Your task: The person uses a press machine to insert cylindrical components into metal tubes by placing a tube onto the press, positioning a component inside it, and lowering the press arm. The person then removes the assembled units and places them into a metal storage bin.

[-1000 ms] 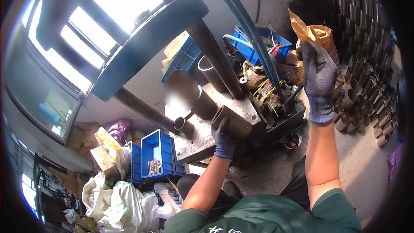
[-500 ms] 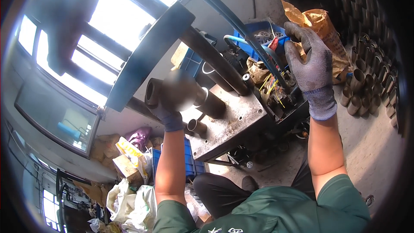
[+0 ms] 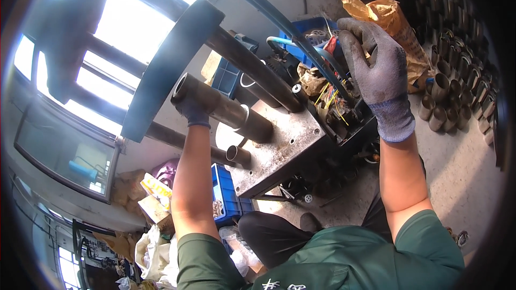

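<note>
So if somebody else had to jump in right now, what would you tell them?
Left hand: gloved, fingers wrapped around the far end of a dark metal tube that lies across the machine.
Right hand: gloved, up at the tangle of wires on the machine's far side; whether it grips anything cannot be told.
Nearby: a brown paper bag behind the right hand, and rows of short metal tubes on the floor to the right.
Done: one tube is in hand.
Left: that tube is not yet let go.

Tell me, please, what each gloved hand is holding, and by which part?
The left hand grips the dark metal tube from below, near its open outer end. The right hand rests over the machine's wiring; whether it grips anything cannot be told.
</note>
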### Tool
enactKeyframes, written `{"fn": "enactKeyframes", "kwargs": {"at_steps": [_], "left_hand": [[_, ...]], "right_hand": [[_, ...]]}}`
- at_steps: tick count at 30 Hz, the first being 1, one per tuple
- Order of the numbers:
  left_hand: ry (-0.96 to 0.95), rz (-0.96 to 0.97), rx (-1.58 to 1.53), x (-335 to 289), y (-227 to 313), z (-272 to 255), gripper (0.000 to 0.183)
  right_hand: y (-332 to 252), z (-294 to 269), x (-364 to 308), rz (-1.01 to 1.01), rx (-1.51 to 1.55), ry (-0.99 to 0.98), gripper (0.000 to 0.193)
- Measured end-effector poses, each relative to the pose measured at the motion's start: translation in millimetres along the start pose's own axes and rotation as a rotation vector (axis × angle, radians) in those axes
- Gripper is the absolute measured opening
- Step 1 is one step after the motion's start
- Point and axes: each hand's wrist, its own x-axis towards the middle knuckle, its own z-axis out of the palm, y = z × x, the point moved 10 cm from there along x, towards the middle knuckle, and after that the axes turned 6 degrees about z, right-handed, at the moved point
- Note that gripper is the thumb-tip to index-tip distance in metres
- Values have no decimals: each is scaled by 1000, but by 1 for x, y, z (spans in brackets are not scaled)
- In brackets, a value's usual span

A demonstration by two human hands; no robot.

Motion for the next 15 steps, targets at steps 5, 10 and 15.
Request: {"fn": "enactKeyframes", "kwargs": {"at_steps": [5,10,15], "left_hand": [[39,-4,-13,-22,-14,12,79],[71,58,87,-29,-13,0,91],[-94,-3,197,-55,-40,-16,84]], "right_hand": [[8,-1,-1,-14,-15,12,24],[13,6,-5,41,27,-16,31],[12,10,-6,40,73,-57,34]]}}
